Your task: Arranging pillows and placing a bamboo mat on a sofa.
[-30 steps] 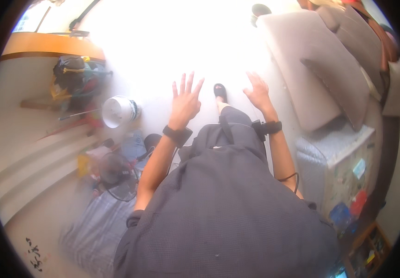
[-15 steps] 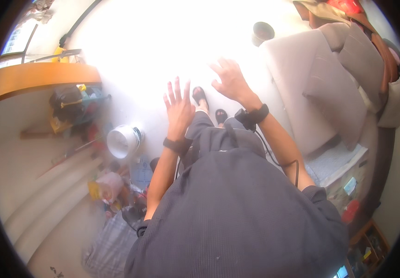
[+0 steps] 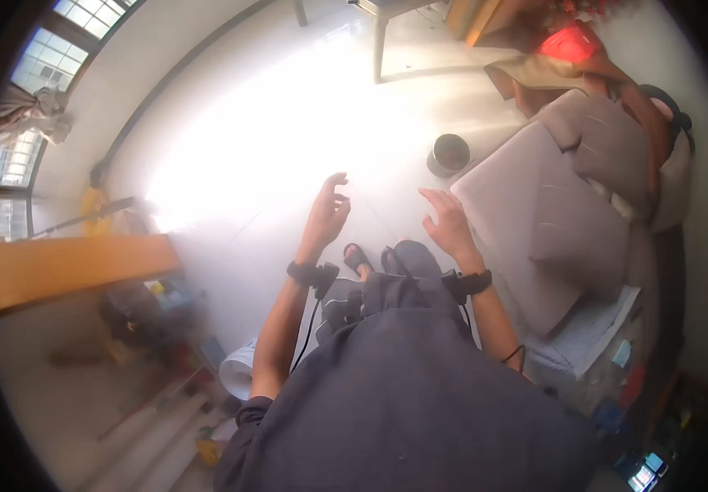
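Both of my hands hang in the air over the pale floor (image 3: 247, 246), in front of my body. My left hand (image 3: 327, 217) has its fingers loosely bent and apart, with nothing in it. To the right, my right hand (image 3: 450, 225) is also empty, its thumb and fingers spread. A dark wrist device (image 3: 315, 275) with a cable sits on my left wrist, and a similar one (image 3: 467, 283) on my right. Nearest to my right hand are a dark round bin (image 3: 449, 155) and the corner of a grey-brown sofa (image 3: 506, 176).
Cushions (image 3: 612, 148) and a red item (image 3: 571, 43) lie on the sofa side. A white bucket (image 3: 239, 371) stands by my left elbow. An orange-brown ledge (image 3: 75, 271) juts in at left, above a blurred pile of bags (image 3: 153, 307). A table or chair leg (image 3: 379, 49) rises far ahead.
My view has swung up and ahead, bringing the windows and far furniture in. The left hand has turned and its fingers have bent from being stretched out; the right hand remains empty.
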Tool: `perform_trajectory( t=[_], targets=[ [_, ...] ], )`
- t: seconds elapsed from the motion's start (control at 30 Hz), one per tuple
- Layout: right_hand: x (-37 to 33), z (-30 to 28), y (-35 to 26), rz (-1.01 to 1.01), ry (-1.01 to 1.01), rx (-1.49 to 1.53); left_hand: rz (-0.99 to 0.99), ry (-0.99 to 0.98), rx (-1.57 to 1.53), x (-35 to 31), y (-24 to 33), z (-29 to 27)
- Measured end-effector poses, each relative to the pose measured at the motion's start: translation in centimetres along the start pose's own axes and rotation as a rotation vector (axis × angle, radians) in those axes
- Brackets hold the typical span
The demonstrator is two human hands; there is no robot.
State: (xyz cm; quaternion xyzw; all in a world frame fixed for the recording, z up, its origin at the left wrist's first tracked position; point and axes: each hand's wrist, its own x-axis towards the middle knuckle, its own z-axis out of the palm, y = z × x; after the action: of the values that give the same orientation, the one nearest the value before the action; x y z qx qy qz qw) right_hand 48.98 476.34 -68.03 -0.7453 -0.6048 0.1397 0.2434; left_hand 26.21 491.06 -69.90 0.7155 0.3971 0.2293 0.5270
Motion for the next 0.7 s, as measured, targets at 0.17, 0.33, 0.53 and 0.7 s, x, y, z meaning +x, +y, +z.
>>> perform_trajectory(
  t=[0.17,0.33,0.53,0.7],
  targets=[
    [8.6,-1.0,-2.8,-0.069,0.14,0.21,-0.011,-0.168,-0.158,8.1,-0.4,-3.4],
    [17.8,0.1,0.3,-0.043,0.167,0.285,-0.096,-0.269,-0.148,17.3,-1.3,-4.2],
    [28.9,-2.9,4.4,0.038,0.189,0.374,-0.101,-0.346,-0.206,28.4,0.6,-5.5],
    [36.8,-5.3,6.5,0.035,0.231,0.255,-0.017,-0.402,-0.069,36.3,0.4,-5.7]
  ],
)
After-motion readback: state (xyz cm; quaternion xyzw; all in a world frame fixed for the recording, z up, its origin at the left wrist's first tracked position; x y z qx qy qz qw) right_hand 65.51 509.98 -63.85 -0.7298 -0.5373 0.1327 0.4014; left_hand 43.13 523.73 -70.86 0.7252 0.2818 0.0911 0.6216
